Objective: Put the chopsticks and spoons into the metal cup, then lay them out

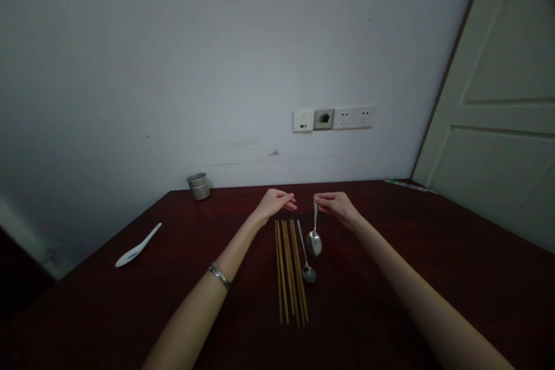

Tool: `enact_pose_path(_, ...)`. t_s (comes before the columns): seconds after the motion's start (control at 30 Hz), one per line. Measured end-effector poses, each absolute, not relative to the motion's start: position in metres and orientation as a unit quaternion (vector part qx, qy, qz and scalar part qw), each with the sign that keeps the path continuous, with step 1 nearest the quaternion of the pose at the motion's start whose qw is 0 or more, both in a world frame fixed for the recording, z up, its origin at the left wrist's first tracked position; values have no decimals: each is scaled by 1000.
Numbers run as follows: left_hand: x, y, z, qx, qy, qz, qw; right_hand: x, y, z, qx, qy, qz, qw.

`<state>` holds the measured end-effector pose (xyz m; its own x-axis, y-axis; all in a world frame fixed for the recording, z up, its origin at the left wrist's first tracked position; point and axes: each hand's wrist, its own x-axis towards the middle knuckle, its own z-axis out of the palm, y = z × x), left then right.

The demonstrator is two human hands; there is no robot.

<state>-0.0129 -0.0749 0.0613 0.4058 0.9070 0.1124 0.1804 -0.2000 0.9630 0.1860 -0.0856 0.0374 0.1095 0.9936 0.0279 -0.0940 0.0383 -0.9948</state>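
My right hand [337,206] pinches the handle end of a metal spoon [314,243], which hangs bowl-down above the table. To its left lies another metal spoon [309,273], bowl toward me, close beside several wooden chopsticks [288,272] laid side by side and pointing away from me. Just past the far ends of the chopsticks, my left hand [277,202] has its fingers loosely stretched to the right, with nothing seen in them. A bracelet [219,275] circles the left forearm.
On the dark red table [364,312], a white soup spoon [137,248] lies at the left. A metal cup [199,186] stands at the back left by the wall. A thin patterned strip [410,186] lies at the back right, near a white door [489,115]. Wall sockets [354,118] are above.
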Motion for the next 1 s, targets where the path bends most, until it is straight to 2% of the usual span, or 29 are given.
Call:
enact_pose_path(0.23, -51, -37, 26, 580, 516, 468, 422, 179, -75, 9, -536, -435, 482, 540)
enact_pose_path(0.37, -70, -23, 2, 538, 558, 477, 415, 176, -69, 2, -551, -449, 474, 520)
enact_pose_path(0.67, -85, -8, -28, 531, 533, 517, 410, 175, -62, -10, -592, -477, 464, 455)
enact_pose_path(0.83, -88, -7, -34, 565, 516, 520, 380, 174, -61, -15, -635, -511, 414, 406)
enact_pose_path(1.0, -87, -13, -32, 594, 514, 508, 354, 173, -59, -23, -676, -581, 296, 342)
